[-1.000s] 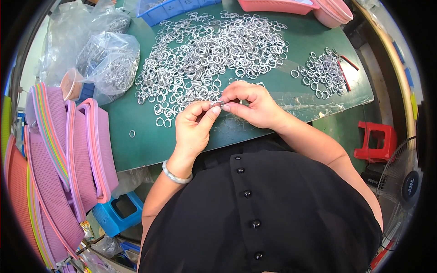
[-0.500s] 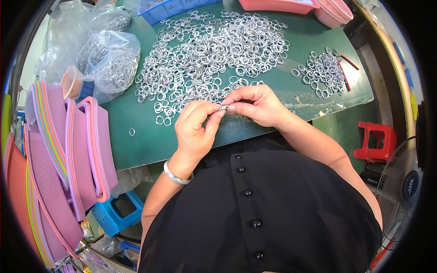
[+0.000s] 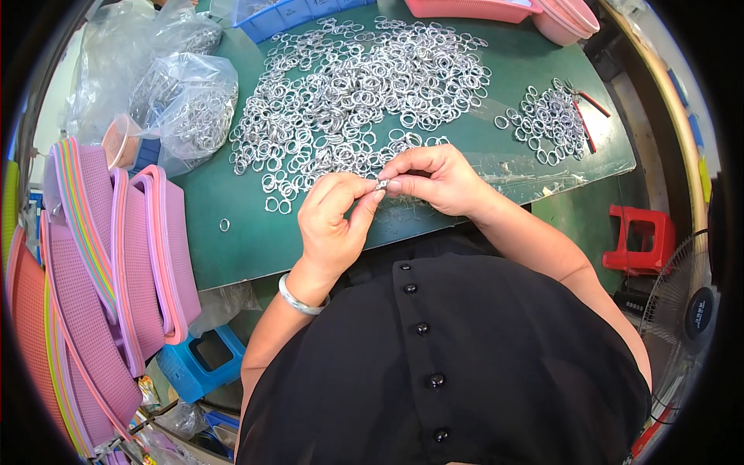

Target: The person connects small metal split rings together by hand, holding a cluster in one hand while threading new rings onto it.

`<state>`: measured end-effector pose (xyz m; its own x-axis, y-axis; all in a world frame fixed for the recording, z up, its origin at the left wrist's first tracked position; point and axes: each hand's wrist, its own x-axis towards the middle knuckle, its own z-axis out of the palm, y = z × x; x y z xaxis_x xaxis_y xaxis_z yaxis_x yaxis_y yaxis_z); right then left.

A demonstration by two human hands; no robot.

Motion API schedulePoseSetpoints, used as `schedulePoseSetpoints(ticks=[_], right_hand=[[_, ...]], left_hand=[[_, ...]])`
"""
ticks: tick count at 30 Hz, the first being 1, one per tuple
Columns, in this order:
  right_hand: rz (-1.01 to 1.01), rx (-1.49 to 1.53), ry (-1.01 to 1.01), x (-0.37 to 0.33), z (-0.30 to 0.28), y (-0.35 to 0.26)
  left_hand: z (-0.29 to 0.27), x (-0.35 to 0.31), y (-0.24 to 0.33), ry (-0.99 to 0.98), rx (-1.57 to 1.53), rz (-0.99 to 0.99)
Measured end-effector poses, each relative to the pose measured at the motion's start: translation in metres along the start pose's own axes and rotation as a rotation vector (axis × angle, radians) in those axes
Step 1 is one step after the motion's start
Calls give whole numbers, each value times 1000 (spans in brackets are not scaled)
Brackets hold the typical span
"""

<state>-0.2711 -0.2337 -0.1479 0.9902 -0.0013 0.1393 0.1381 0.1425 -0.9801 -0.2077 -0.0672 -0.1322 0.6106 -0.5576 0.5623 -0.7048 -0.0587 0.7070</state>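
At the table's near edge, my left hand and my right hand meet fingertip to fingertip. Both pinch a small silver metal piece between thumb and forefinger; the fingers cover most of it, so its full shape cannot be made out. Just beyond my hands spreads a large heap of silver metal rings. A smaller pile of rings lies to the right, with red-handled pliers beside it. One single ring rests apart on the left of the green table.
Clear plastic bags of rings stand at the far left. Stacked pink and purple baskets crowd the left side. A blue tray and pink baskets line the far edge. A red stool and a fan are at right.
The metal piece has tilted slightly between my fingertips. Both hands stay in nearly the same place, and the rings on the table lie as before.
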Motion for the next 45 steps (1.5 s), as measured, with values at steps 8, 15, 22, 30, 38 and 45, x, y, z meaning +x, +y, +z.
schedulePoseSetpoints(ticks=[8, 15, 22, 30, 38, 45], right_hand=[[201, 280, -44, -1, -2, -2], [7, 173, -19, -3, 3, -1], [16, 92, 40, -1, 6, -8], [-87, -139, 157, 3, -3, -3], [-154, -489, 129, 5, -1, -6], [-60, -437, 89, 4, 5, -7]], left_hand=[[-1, -1, -2, -15, 2, 16], [4, -11, -6, -79, -526, -388], [8, -11, -6, -55, -745, -551], [4, -11, -12, -38, -809, -649], [1, -13, -11, -53, -817, -731], [2, -15, -12, -153, -791, -640]])
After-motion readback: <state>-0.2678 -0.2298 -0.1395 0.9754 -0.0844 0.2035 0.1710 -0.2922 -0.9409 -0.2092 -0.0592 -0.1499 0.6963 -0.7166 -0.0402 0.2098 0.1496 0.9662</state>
